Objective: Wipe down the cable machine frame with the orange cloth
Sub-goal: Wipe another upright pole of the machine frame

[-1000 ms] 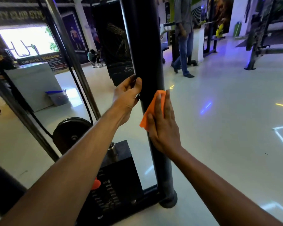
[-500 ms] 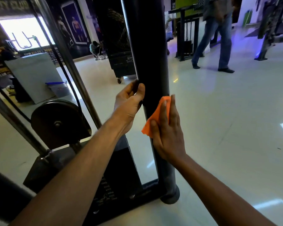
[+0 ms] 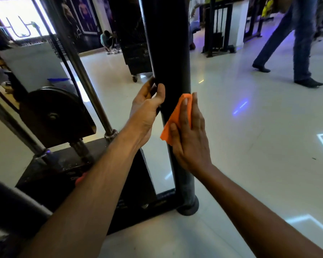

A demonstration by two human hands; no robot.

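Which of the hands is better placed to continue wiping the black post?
The right hand, probably: its flat fingers already press the orange cloth against the post. The left hand only grips the post's other side, without cloth.

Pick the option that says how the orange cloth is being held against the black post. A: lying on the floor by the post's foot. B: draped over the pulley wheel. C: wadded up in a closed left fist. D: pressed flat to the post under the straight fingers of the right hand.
D: the right hand lies flat with straight fingers on the orange cloth, pressing it against the black post.
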